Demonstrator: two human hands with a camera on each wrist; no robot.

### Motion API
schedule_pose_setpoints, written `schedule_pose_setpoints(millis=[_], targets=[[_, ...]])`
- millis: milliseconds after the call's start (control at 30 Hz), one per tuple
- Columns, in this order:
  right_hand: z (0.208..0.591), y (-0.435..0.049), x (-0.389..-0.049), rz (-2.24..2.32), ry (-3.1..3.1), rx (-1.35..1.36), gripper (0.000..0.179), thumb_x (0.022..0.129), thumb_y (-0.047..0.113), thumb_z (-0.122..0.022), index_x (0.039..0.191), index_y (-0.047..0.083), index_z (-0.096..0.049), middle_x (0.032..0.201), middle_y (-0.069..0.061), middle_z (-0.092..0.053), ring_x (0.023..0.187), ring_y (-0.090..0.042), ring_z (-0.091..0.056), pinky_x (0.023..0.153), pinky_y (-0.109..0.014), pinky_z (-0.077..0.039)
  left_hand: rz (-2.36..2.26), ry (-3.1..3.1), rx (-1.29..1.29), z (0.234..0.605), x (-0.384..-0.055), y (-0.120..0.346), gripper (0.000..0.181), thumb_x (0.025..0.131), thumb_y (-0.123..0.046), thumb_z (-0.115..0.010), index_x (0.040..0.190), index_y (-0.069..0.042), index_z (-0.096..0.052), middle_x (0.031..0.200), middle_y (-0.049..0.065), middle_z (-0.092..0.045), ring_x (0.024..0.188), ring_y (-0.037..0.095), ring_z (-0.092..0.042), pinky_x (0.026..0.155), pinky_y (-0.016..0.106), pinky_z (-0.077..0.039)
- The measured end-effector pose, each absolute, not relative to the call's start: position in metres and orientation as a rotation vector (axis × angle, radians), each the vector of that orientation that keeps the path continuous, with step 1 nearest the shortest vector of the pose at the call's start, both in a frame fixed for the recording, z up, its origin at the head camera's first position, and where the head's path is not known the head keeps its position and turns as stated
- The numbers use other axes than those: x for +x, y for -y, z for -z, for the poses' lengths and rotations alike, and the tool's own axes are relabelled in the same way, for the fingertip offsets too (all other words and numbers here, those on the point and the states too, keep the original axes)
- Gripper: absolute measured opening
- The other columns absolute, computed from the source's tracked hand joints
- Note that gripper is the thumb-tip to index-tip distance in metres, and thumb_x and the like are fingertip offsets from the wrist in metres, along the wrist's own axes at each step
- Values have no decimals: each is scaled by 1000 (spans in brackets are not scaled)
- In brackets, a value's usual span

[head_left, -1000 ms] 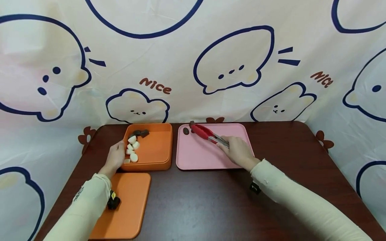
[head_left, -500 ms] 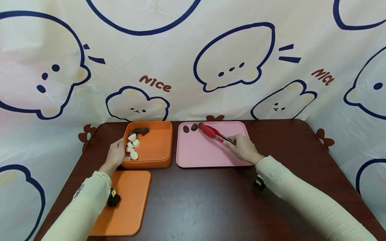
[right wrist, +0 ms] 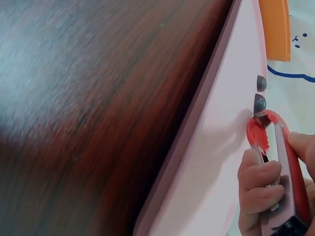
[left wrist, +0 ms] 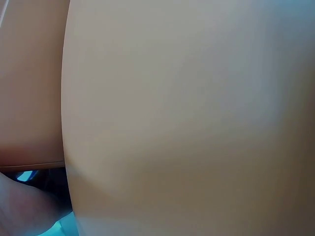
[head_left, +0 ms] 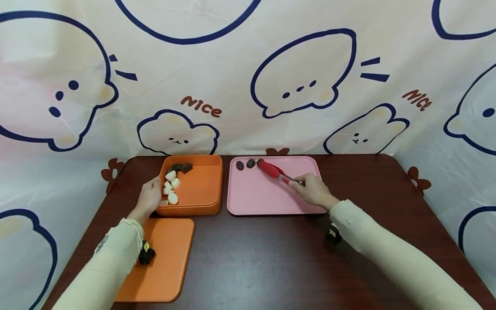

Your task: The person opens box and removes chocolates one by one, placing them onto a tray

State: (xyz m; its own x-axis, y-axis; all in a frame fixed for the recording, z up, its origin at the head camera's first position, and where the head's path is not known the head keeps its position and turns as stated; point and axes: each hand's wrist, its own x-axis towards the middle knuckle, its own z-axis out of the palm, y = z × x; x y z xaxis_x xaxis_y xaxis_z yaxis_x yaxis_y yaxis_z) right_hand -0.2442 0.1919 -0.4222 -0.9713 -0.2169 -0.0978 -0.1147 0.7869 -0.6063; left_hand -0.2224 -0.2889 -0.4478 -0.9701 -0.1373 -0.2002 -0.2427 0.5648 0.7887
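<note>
My right hand (head_left: 313, 189) grips tongs with red tips (head_left: 271, 170), held low over the far side of the pink tray (head_left: 267, 196). A small dark brown piece (head_left: 260, 161) shows at the tong tips, close to the tray. Left of it, two dark oval pieces (head_left: 250, 163) lie in a row. In the right wrist view, fingers and thumb (right wrist: 261, 179) wrap the tong arms. My left hand (head_left: 150, 197) holds the left wall of the orange box (head_left: 199, 185). Inside that box are several white pieces (head_left: 172, 198) and dark chunks (head_left: 187, 167) along the left.
An orange lid (head_left: 170, 254) lies flat in front of the box, partly under the left forearm. The dark wooden table (head_left: 271, 262) runs up to a printed cloth (head_left: 232, 86) at the back. Box and tray stand side by side with a narrow gap.
The tongs and right hand have shifted right along the tray's far edge, bringing the second dark oval piece into full view. Over the last half second they barely move. The left hand stays put.
</note>
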Motion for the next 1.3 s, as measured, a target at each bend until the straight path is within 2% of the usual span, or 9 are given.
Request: schedule_pose_setpoints(millis=[367, 467, 700, 733, 867, 933, 1067, 1200, 1300], targets=[[419, -194, -244, 874, -2829, -216, 32, 102, 36, -61, 95, 7, -75, 59, 3, -44, 55, -13, -41, 45, -24, -28, -1375, -2661, -330, 448, -224, 293, 54, 109, -43, -8, 94, -3, -40, 63, 0, -37, 63, 23, -43, 71, 37, -39], [420, -194, -244, 886, -2833, -206, 33, 102, 35, -61, 96, 6, -75, 58, 4, -43, 54, -12, -40, 45, -24, -27, -1372, -2661, -335, 448, -223, 292, 57, 109, -43, -8, 107, -1, -46, 60, -1, -37, 57, 20, -39, 70, 37, -39], [420, -196, -245, 851, -2851, -154, 32, 101, 38, -61, 100, 9, -76, 61, 2, -45, 58, -16, -43, 48, -26, -30, -1388, -2669, -340, 446, -223, 288, 54, 109, -42, -7, 95, -1, -40, 83, 13, -35, 91, 34, -45, 82, 42, -33], [420, -197, -245, 838, -2855, -150, 32, 102, 38, -61, 100, 9, -76, 61, 1, -45, 59, -16, -43, 48, -27, -30, -1387, -2668, -334, 446, -223, 288, 58, 109, -42, -7, 104, 1, -46, 83, 13, -36, 100, 35, -47, 85, 43, -34], [419, -197, -245, 847, -2849, -156, 32, 103, 35, -60, 102, 8, -76, 61, 1, -44, 58, -16, -42, 48, -26, -29, -1379, -2661, -320, 445, -224, 288, 63, 110, -41, -7, 135, 4, -43, 71, 6, -39, 86, 32, -54, 84, 42, -39], [419, -197, -245, 873, -2837, -178, 32, 103, 34, -59, 102, 7, -77, 60, 2, -43, 55, -14, -40, 46, -25, -28, -1368, -2658, -315, 445, -224, 289, 63, 110, -42, -6, 142, 2, -39, 63, 1, -38, 63, 24, -47, 76, 38, -40], [417, -196, -244, 862, -2836, -168, 35, 103, 38, -59, 97, 7, -75, 59, 2, -44, 55, -14, -42, 46, -24, -30, -1374, -2651, -319, 446, -225, 289, 59, 110, -41, -7, 129, 1, -45, 56, -2, -38, 49, 17, -37, 66, 35, -40], [416, -196, -243, 808, -2868, -112, 37, 102, 42, -59, 92, 8, -69, 64, -1, -50, 60, -17, -47, 49, -27, -34, -1389, -2661, -342, 448, -225, 288, 51, 110, -43, -9, 92, -5, -39, 72, 8, -43, 64, 24, -43, 68, 35, -38], [416, -196, -242, 810, -2880, -97, 34, 101, 42, -60, 100, 9, -69, 67, -3, -53, 61, -19, -49, 50, -27, -36, -1381, -2667, -337, 449, -224, 288, 49, 110, -42, -9, 89, -7, -37, 83, 13, -43, 74, 26, -42, 73, 36, -35]])
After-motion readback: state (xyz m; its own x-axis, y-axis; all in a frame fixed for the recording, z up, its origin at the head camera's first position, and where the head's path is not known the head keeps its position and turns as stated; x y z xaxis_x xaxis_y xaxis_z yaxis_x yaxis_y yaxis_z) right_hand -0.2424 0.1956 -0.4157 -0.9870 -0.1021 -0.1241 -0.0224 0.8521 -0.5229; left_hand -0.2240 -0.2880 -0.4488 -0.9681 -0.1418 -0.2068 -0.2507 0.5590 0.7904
